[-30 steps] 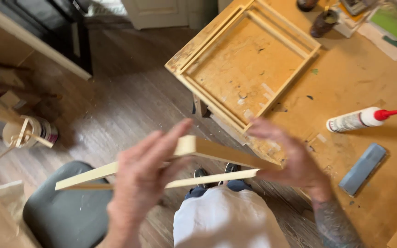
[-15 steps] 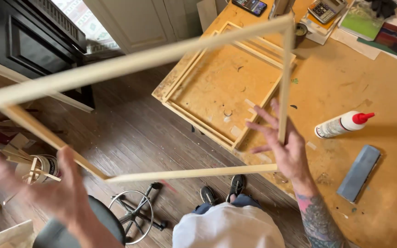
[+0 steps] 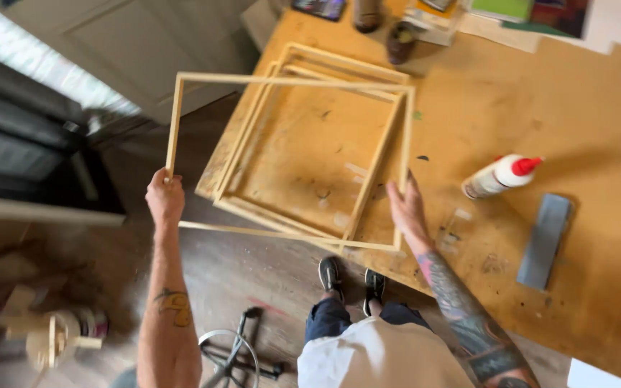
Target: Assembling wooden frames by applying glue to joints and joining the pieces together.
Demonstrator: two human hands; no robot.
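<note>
While the person stands at the edge of the workbench (image 3: 598,122), both hands hold a thin wooden frame (image 3: 289,80) out flat above it. The left hand (image 3: 164,199) is closed around the frame's left rail, and the right hand (image 3: 405,210) grips the right rail with fingers wrapped round it. Beneath the frame, a second, sturdier wooden frame (image 3: 253,136) lies on the bench. Off to the right lie a glue bottle (image 3: 501,175) with a red cap and a grey sanding block (image 3: 545,241).

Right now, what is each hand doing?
Left hand: closed on the thin wooden frame, left rail.
Right hand: fingers spread, gripping the frame's right rail.
</note>
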